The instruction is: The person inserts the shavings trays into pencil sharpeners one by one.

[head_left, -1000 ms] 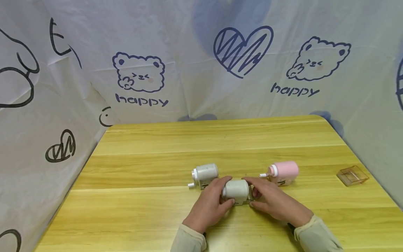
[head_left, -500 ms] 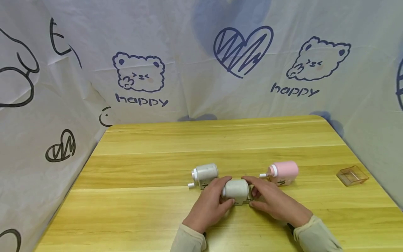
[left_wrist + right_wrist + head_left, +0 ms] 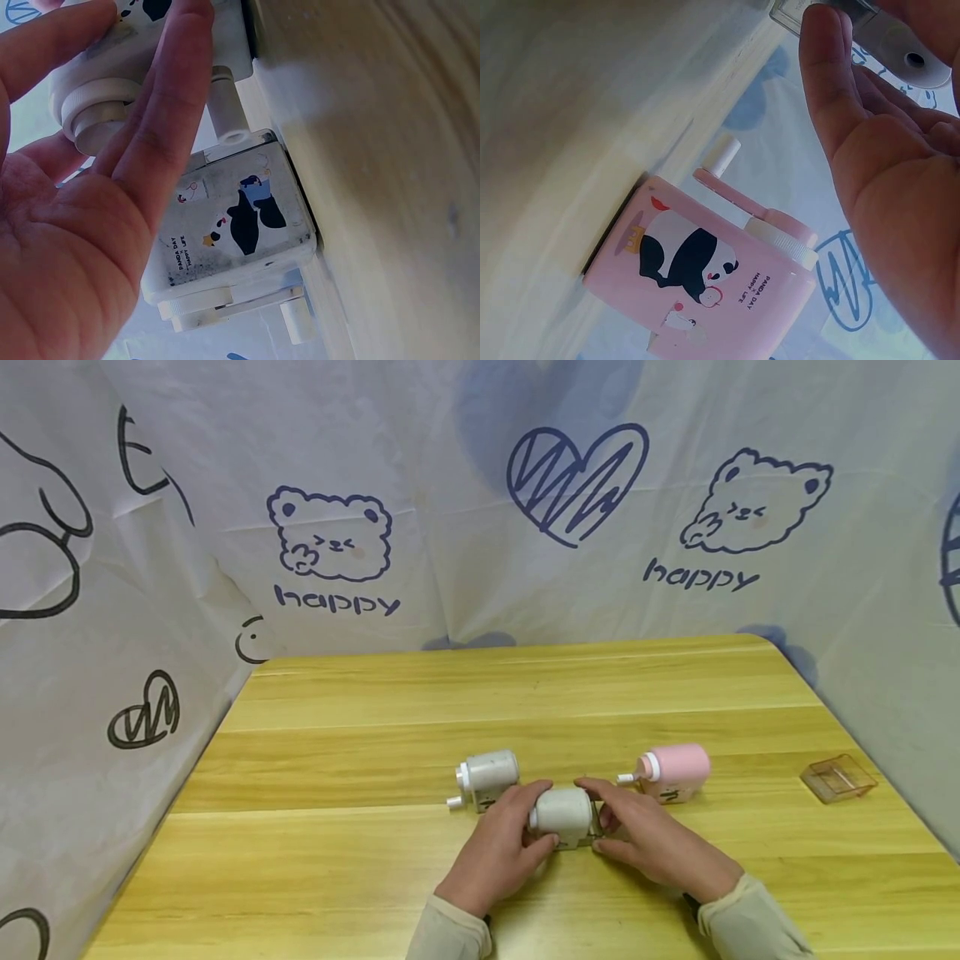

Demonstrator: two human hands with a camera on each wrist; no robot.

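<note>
A grey-white crank pencil sharpener [image 3: 562, 812] stands on the table between both hands. My left hand [image 3: 498, 852] grips its left end, thumb on the near side and fingers on the far side. At the other end, my right hand [image 3: 652, 839] pinches a clear shavings drawer [image 3: 786, 16], seen partly behind the fingers in the right wrist view. How far the drawer sits in the body is hidden. A second grey sharpener [image 3: 491, 770] with a panda print stands just behind the left hand. To the right hand's far side is a pink panda sharpener [image 3: 681, 764].
A clear brownish drawer [image 3: 838, 779] lies alone near the right edge of the wooden table [image 3: 337, 860]. White cloth with blue drawings [image 3: 337, 535] hangs behind the table and along both sides.
</note>
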